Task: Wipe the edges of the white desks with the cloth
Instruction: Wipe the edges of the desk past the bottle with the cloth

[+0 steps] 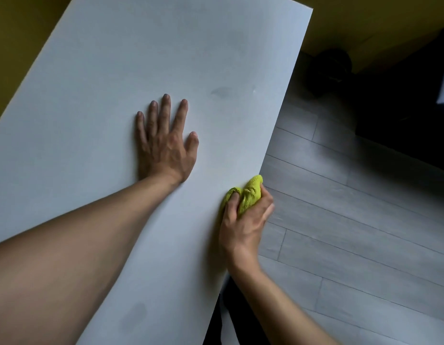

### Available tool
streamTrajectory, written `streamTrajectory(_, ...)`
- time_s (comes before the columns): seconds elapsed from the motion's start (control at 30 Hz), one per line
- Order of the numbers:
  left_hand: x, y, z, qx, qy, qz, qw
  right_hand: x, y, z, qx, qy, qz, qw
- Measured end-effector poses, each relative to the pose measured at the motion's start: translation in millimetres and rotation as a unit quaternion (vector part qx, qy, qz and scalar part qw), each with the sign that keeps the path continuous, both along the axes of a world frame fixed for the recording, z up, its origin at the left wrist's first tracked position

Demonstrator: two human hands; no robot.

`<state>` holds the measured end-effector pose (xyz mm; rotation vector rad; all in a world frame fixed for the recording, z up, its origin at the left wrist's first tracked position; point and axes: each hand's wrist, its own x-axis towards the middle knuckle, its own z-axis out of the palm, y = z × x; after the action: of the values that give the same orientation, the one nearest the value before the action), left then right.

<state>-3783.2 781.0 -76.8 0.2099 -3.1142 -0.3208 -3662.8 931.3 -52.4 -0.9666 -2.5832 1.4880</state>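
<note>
Your left hand (163,143) lies spread flat on the white table (104,70), while your right hand (243,220) grips the yellow-green cloth (251,192) bunched against the table's right edge.

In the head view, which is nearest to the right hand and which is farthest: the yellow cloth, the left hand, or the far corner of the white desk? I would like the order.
From the right hand:
1. Yellow cloth, gripped in that hand at the desk's right edge.
2. Left hand, flat on the desk top, up and to the left.
3. Far corner of the white desk, at the top of the view.
</note>
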Motion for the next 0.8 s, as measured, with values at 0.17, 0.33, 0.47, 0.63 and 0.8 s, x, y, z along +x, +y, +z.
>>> streamTrajectory(0.17, -1, 1, -2, -0.003, 0.005, 0.000, 1.000, -68, 14, -2, 0.033, 0.004, -0.008, 0.999)
streamTrajectory(0.33, 0, 2, -3, 0.000, 0.005, 0.001, 1.000, -156, 34, -3, 0.061, -0.003, -0.020, 0.998)
streamTrajectory(0.47, 0, 3, 0, 0.004, 0.004, 0.005, 1.000, -141, 29, -3, 0.068, -0.006, -0.024, 0.997)
streamTrajectory(0.63, 0, 4, 0, 0.004, 0.004, 0.006, 1.000, 13, -6, -9, 0.074, 0.025, 0.004, 0.997)
streamTrajectory(0.8, 0, 3, 0, 0.003, 0.006, 0.003, 1.000, 83, -24, -2, 0.051, -0.027, 0.027, 0.998)
